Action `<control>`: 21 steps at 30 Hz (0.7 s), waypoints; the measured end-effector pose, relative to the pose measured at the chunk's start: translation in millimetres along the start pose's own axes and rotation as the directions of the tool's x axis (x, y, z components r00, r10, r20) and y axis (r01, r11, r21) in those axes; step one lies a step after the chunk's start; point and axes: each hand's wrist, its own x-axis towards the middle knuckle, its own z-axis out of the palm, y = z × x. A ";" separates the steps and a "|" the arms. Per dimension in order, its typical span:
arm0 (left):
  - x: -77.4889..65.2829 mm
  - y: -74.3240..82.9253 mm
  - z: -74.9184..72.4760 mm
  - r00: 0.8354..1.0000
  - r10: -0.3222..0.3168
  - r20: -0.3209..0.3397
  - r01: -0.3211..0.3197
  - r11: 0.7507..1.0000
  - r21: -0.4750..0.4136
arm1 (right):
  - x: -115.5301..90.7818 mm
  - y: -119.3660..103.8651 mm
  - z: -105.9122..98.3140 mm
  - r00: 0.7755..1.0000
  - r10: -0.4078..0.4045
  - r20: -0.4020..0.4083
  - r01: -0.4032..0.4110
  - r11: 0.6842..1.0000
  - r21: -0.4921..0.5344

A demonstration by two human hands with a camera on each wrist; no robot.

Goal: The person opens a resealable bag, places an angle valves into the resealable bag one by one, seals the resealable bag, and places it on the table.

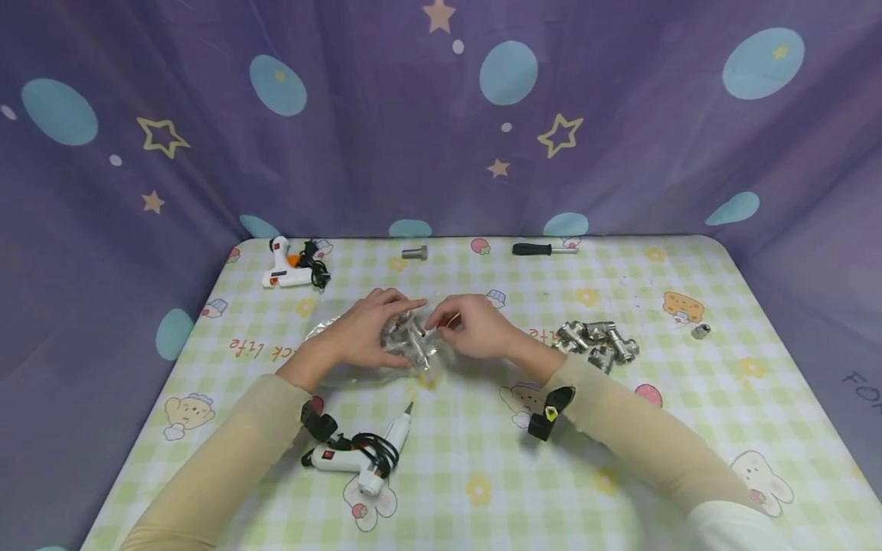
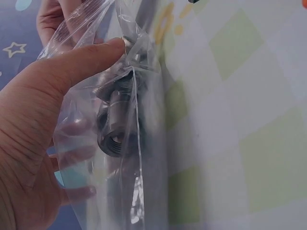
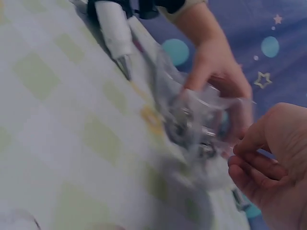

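A clear plastic bag (image 2: 148,167) with several threaded metal pipe fittings (image 2: 114,117) inside is held up over the middle of the table. My left hand (image 1: 361,329) grips it from the left, thumb on one side and fingers behind the plastic. On the other side, my right hand (image 1: 475,327) pinches the bag's edge between thumb and fingers, as the right wrist view shows. Part of the bag spreads out behind the left hand in the head view.
Metal tee fittings (image 1: 601,337) lie piled right of the hands, with a small fitting (image 1: 700,331) farther right. A white glue gun (image 1: 338,459) lies in front. Along the back are another glue gun (image 1: 289,277), a bolt (image 1: 415,252) and a screwdriver (image 1: 534,249).
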 end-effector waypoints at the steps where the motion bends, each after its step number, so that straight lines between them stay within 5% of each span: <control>1: 0.4 0.1 0.2 1.000 -0.002 0.001 0.002 1.000 0.003 | -1.3 0.9 -5.7 1.000 0.001 -0.007 -0.001 1.000 -0.002; 9: 1.3 1.7 -0.4 1.000 -0.019 0.016 0.019 1.000 0.019 | -20.1 13.9 -53.3 0.999 0.016 -0.048 -0.019 0.998 -0.057; 21: 0.6 1.3 0.1 0.999 -0.031 0.024 0.031 0.999 0.012 | -72.9 49.3 -102.9 0.989 0.144 -0.017 -0.144 0.960 -0.242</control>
